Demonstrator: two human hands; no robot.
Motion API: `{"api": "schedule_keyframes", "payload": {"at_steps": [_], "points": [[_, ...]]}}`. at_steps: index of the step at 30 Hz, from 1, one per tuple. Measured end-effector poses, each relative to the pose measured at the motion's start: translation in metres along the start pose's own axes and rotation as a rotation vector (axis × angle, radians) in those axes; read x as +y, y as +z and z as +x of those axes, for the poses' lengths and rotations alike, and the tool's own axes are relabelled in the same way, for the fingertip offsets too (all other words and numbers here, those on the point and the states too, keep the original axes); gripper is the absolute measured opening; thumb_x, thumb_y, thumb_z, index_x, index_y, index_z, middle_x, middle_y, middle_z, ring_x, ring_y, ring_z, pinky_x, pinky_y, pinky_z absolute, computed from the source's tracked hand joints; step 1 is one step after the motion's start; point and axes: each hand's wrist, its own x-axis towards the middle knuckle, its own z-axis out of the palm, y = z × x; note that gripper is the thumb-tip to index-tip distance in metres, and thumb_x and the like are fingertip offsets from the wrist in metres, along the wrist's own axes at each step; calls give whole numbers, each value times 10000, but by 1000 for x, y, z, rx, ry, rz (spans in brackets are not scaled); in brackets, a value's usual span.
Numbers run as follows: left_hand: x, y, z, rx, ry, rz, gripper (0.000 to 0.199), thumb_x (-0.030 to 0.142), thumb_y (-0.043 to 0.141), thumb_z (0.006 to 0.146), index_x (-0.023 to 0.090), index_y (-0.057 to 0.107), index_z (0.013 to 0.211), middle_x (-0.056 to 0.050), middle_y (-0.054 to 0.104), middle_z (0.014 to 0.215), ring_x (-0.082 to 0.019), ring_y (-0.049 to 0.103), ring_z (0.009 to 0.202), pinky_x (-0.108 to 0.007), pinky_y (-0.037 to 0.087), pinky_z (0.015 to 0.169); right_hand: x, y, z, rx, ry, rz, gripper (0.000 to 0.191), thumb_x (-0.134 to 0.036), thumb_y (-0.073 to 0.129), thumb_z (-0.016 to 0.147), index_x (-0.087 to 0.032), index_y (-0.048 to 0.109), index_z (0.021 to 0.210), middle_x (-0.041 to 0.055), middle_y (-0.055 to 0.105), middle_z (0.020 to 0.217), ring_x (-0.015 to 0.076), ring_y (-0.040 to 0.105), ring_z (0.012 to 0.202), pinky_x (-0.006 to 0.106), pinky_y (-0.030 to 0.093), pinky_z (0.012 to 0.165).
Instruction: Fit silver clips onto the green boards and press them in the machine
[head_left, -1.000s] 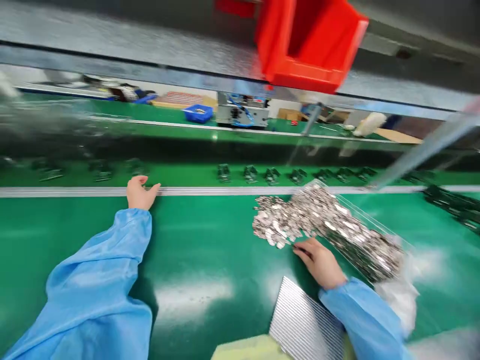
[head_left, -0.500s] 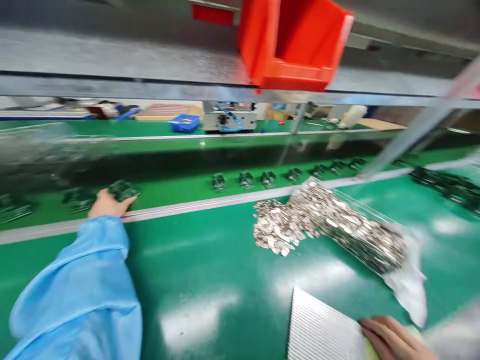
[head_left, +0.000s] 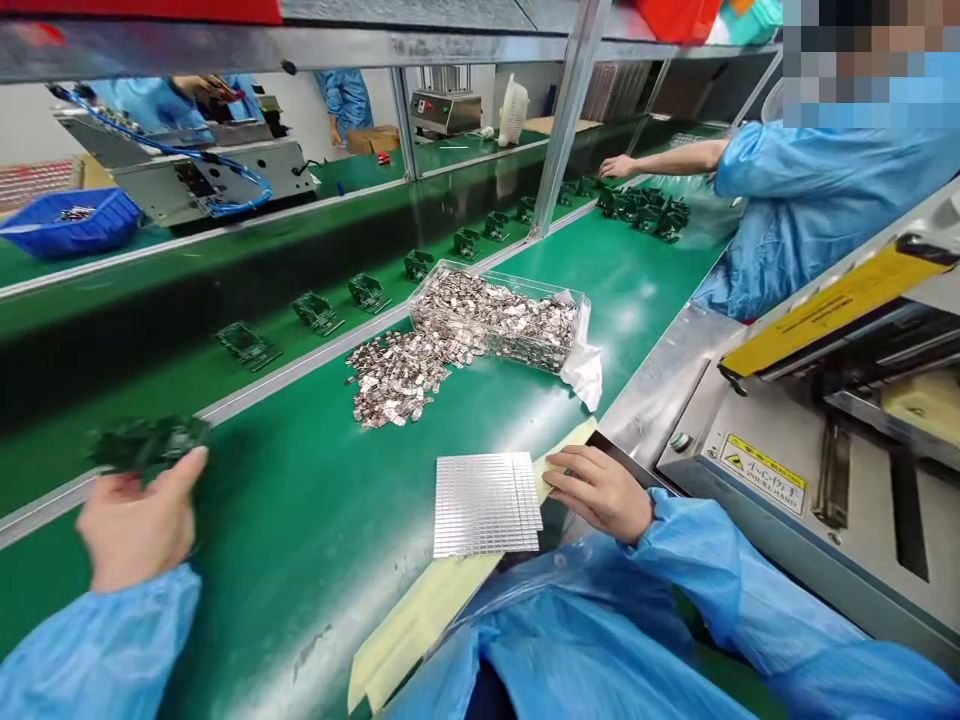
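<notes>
My left hand is at the left, its fingers closed round dark green circuit boards over the pale rail. At the table's near edge my right hand rests on a yellow strip, beside a ribbed silvery plate; its fingers are slightly bent and apart, with nothing seen in them. Beyond the plate, a heap of small metal pieces spills from a clear box lying on its side. More green boards stand in a row on the belt behind the rail.
A machine with a yellow bar stands at the right. Past it a co-worker's arm reaches over piled boards. A metal post rises behind the box. A blue tray sits at back left.
The view has swung to the right and down. My left hand, at the belt before, is now nearer, with boards in its fingers. The co-worker and the machine at the right have come into view.
</notes>
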Motion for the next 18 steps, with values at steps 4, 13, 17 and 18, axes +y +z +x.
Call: {"api": "schedule_keyframes", "payload": {"at_steps": [4,13,17,18], "points": [[45,57,-87,-360,-187,-373,574,227,906,418,200,605,906,28,680,928,-113,642,828,-200,527,798,0,6,-7,161,-60,19,211,-121,478,966,-153,622,1118,113,699,929,234,641,871,365,570,713],[63,129,-219,-1135,-190,-476,572,238,838,650,237,493,1106,-19,685,930,-159,687,819,-289,580,761,-53,-21,14,400,768,542,70,-230,635,905,-219,693,869,25,686,774,175,632,685,280,514,619],[45,135,-224,-1189,-82,-460,504,254,777,741,256,489,1155,-12,662,912,-140,665,826,-263,556,760,-68,-9,30,410,811,642,127,-281,599,911,-223,695,851,66,653,888,225,620,867,354,511,780],[44,135,-224,-1195,-74,-452,500,253,769,752,258,489,1166,-16,660,929,-139,663,833,-260,552,763,-69,-4,34,417,814,639,121,-277,600,902,-223,692,845,76,643,939,234,611,918,373,502,821]]}}
